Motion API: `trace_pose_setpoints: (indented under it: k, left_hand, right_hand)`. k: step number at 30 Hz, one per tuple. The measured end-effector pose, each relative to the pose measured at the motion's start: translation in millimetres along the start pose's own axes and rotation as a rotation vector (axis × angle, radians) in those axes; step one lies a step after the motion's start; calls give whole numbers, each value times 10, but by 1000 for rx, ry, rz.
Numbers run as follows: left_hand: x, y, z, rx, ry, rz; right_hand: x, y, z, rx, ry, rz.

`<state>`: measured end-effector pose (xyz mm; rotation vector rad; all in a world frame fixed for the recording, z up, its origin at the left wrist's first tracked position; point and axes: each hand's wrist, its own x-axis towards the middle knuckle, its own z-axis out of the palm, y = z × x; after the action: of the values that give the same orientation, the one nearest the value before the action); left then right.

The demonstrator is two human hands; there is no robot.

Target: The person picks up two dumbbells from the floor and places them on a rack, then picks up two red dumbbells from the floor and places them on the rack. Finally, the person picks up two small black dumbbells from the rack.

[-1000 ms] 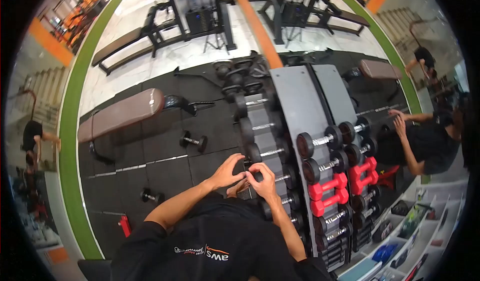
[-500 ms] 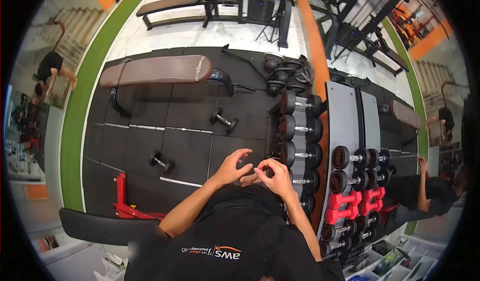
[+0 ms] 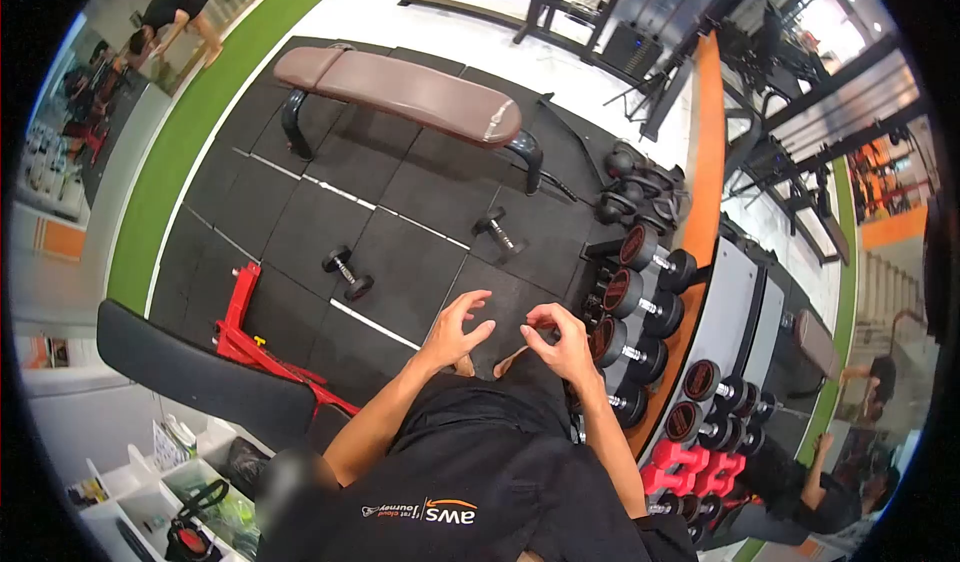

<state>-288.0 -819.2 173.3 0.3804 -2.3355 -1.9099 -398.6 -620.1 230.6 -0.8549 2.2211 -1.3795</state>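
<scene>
In front of my waist, my left hand (image 3: pixel 457 330) is held up with its fingers curved and spread, and nothing is in it. My right hand (image 3: pixel 562 342) faces it across a small gap, also empty, thumb and fingers apart. Beyond the hands, two black dumbbells lie on the dark floor: one dumbbell (image 3: pixel 347 273) to the left, another dumbbell (image 3: pixel 498 232) straight ahead. Nearest to my right hand is a rack dumbbell (image 3: pixel 629 353), one of several with black round heads and chrome handles. Neither hand appears to touch any of these.
A brown padded bench (image 3: pixel 410 92) stands ahead on black mats. At left are a red metal frame (image 3: pixel 240 322) and a black pad (image 3: pixel 200 367). On the right, a mirror (image 3: pixel 725 307) reflects the rack and pink dumbbells (image 3: pixel 672 467). A person (image 3: pixel 172 17) bends over at upper left.
My view has turned, so the bench and floor dumbbells appear shifted right and tilted. The gap between my hands has widened slightly, and both remain empty.
</scene>
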Motion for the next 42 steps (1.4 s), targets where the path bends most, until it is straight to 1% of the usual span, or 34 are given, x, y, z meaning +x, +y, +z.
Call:
trace_pose_setpoints:
  k: [2, 5, 6, 9, 10, 14, 17, 18, 25, 28, 31, 33, 42]
  left_hand:
    - [-44, -62, -99, -27, 62, -33]
    - [-47, -164, -170, -53, 120, -86]
    - [-23, -168, -187, -54, 134, -89]
    - [95, -172, -239, -50, 176, -90]
    - [153, -172, -260, -44, 196, -85]
    - [392, -226, -324, -40, 296, -133]
    - [568, -280, -320, -159, 385, -172]
    - [614, -298, -318, -152, 402, -181]
    - [651, -366, -347, -170, 569, -266]
    - [554, -426, -411, -200, 647, -316]
    - [469, -513, -535, -234, 707, -347]
    - [401, -578, -651, -258, 731, -362]
    - [128, -1035, -1534, -192, 779, -339]
  right_hand:
    - [123, 19, 142, 28, -39, -18]
    - [283, -36, 260, 102, -118, 17]
    - [342, -23, 258, 114, -174, 32]
    - [564, 7, 259, 55, -212, -57]
    - [655, 20, 231, 107, -274, -9]
    - [1073, 101, 178, 122, -415, 26]
    - [1413, 176, 137, 150, -498, 39]
    - [1516, 185, 123, 161, -519, 43]
    - [2062, 272, 237, 302, -714, 110]
    - [2215, 318, 405, 312, -815, 107]
    - [2349, 283, 602, 267, -871, 80]
    - [2417, 234, 763, 259, -893, 118]
    - [2519, -170, 1786, 174, -921, 139]
